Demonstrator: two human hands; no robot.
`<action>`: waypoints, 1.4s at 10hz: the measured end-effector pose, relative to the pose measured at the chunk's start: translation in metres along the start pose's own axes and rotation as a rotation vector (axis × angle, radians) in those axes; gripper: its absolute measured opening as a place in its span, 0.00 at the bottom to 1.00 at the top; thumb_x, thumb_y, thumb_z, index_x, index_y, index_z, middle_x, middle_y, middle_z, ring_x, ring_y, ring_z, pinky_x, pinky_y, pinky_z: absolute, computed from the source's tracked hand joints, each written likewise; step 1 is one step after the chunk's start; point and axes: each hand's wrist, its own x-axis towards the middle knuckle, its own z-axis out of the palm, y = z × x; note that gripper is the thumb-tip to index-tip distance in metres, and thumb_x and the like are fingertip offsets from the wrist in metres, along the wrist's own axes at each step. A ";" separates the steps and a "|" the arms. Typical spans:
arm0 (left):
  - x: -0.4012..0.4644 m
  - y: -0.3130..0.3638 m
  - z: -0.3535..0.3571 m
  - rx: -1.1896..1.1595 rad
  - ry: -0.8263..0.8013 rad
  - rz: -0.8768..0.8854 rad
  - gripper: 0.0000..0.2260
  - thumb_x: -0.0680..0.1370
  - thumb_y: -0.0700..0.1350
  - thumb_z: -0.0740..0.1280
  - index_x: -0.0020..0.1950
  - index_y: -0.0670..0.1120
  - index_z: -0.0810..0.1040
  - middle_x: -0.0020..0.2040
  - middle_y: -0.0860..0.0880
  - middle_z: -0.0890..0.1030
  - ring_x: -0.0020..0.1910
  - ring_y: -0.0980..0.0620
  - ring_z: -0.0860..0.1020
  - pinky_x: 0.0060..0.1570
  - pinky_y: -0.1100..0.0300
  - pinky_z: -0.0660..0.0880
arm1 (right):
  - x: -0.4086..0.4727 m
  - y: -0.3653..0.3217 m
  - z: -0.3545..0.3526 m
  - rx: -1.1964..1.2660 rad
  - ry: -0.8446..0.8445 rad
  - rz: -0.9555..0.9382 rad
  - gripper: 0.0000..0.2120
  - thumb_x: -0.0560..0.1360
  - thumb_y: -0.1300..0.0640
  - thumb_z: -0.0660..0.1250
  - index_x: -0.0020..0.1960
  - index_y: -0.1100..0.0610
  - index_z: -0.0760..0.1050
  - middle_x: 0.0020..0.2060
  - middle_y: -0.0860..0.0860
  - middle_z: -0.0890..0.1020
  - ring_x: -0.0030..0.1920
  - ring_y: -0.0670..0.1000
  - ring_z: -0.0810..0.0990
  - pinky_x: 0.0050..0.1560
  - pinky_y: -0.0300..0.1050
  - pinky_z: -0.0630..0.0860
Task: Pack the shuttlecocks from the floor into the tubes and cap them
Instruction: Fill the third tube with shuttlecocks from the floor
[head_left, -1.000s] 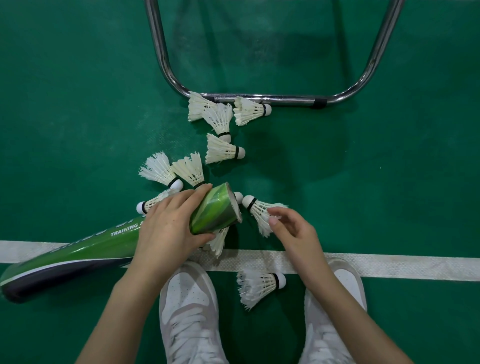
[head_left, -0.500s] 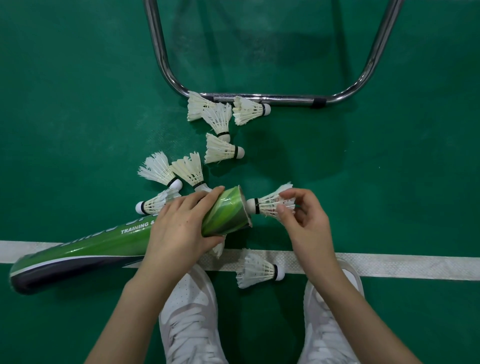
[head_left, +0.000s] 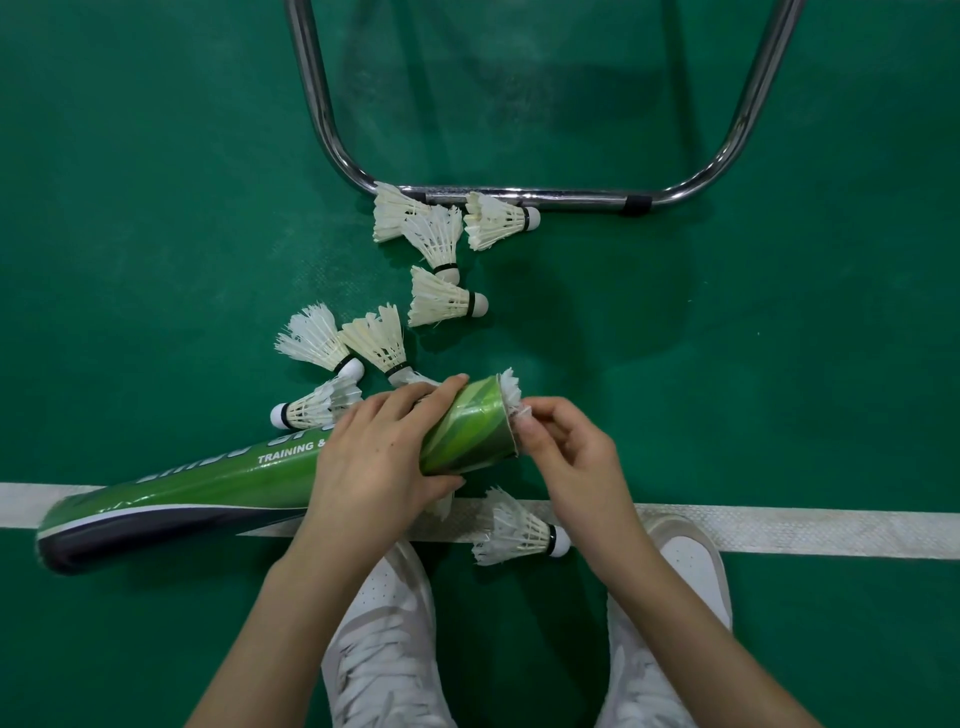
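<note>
A long green tube (head_left: 208, 488) lies slanted over the floor, its open mouth up and to the right. My left hand (head_left: 379, 457) grips the tube near that mouth. A white shuttlecock (head_left: 511, 395) sits mostly inside the mouth, cork first, with only its feather tips sticking out. My right hand (head_left: 566, 447) pinches those feather tips at the rim. Several more shuttlecocks lie on the floor: one by my right foot (head_left: 514, 530), a group left of the tube (head_left: 337, 358), one alone (head_left: 447, 299) and a cluster by the metal bar (head_left: 447, 223).
A chrome tubular frame (head_left: 571, 197) curves across the green floor beyond the shuttlecocks. A white court line (head_left: 779, 530) runs left to right under the tube and my white shoes (head_left: 384, 649).
My right hand picked a shuttlecock off the floor, turned its cork toward the tube mouth and pushed it in until only the feather tips show. The tube shifted slightly right.
</note>
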 end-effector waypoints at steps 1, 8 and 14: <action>0.001 0.000 -0.001 -0.007 -0.013 -0.009 0.42 0.59 0.54 0.79 0.70 0.55 0.66 0.59 0.50 0.77 0.53 0.45 0.76 0.51 0.50 0.72 | -0.003 0.000 0.000 0.007 -0.043 0.001 0.06 0.74 0.51 0.64 0.46 0.52 0.78 0.40 0.44 0.81 0.46 0.44 0.78 0.50 0.38 0.75; -0.004 -0.002 0.004 0.018 0.047 0.038 0.42 0.57 0.54 0.79 0.69 0.53 0.68 0.56 0.50 0.78 0.49 0.45 0.77 0.46 0.51 0.73 | 0.003 0.001 0.003 -0.133 -0.168 0.041 0.08 0.70 0.62 0.71 0.42 0.50 0.77 0.41 0.49 0.82 0.46 0.48 0.78 0.50 0.37 0.74; -0.005 -0.009 0.003 -0.028 0.010 0.016 0.42 0.59 0.53 0.79 0.70 0.55 0.67 0.58 0.50 0.78 0.53 0.44 0.76 0.50 0.50 0.71 | 0.011 -0.005 0.005 -0.042 -0.406 0.072 0.13 0.76 0.67 0.62 0.57 0.55 0.74 0.49 0.50 0.82 0.52 0.43 0.80 0.56 0.37 0.75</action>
